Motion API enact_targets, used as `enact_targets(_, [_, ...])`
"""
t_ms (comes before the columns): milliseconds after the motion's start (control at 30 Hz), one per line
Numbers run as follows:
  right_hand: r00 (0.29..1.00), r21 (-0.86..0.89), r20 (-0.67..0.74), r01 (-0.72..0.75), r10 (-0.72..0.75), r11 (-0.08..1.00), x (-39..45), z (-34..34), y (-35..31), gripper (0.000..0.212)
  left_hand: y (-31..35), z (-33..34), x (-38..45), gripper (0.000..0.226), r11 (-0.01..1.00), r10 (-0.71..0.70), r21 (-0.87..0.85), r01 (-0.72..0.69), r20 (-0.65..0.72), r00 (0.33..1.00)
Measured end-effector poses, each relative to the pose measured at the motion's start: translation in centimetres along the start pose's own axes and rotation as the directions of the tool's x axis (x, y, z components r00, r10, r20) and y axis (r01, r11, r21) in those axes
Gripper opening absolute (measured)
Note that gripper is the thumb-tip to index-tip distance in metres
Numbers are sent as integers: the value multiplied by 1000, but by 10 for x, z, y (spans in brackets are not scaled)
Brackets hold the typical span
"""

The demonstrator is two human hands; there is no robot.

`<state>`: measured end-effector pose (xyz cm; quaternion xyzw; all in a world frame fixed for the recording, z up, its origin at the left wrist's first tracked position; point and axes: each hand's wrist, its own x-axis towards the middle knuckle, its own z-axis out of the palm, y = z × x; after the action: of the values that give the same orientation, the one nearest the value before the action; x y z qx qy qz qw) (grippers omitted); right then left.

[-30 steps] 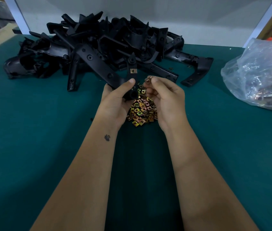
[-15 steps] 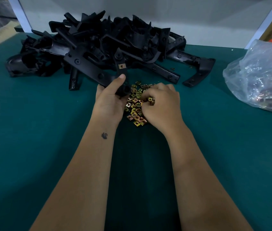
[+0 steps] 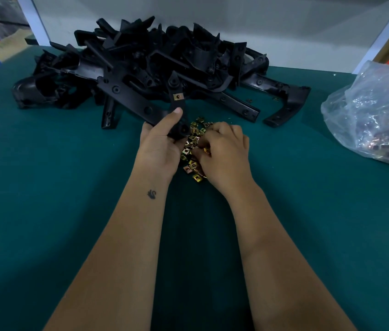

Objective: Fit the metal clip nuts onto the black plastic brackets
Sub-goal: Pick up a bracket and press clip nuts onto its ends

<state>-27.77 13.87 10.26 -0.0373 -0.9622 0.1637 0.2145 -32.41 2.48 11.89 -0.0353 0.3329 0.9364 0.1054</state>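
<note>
My left hand (image 3: 161,144) grips a long black plastic bracket (image 3: 138,99) near its bend, thumb up along it. One brass-coloured clip nut (image 3: 178,96) sits fitted on the bracket's upright tab. Just right of that hand lies a small heap of loose clip nuts (image 3: 192,151) on the green table. My right hand (image 3: 224,154) rests on the heap with fingers curled down into it, pinching at a nut (image 3: 206,150); the fingertips are partly hidden.
A big pile of black brackets (image 3: 165,58) fills the back of the green table (image 3: 45,187). A clear plastic bag of more nuts (image 3: 374,115) lies at the right. A white wall stands behind; cardboard is at the far left.
My right hand dropped from the bracket's height down onto the heap of nuts and now digs in it. The left hand tilted the bracket slightly left and keeps holding it.
</note>
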Motion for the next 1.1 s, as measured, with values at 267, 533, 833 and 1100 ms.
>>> enact_targets(267, [924, 734, -124, -161, 363, 660, 0, -17, -9, 18, -1, 2, -3, 30, 997, -43, -54, 47, 59, 997])
enact_targets(533, [879, 981, 159, -191, 449, 27, 4, -21, -16, 10, -1, 1, -7, 31, 994, -100, -16, 107, 256, 962])
enact_targets(833, [881, 967, 247, -201, 404, -154, 3, -22, -17, 15, -1, 3, -12, 38, 992, -127, 49, 117, 332, 935])
enact_targets(1100, [901, 975, 218, -184, 374, -126, 3, -21, -15, 17, -1, 4, -11, 31, 991, -120, -17, 131, 301, 946])
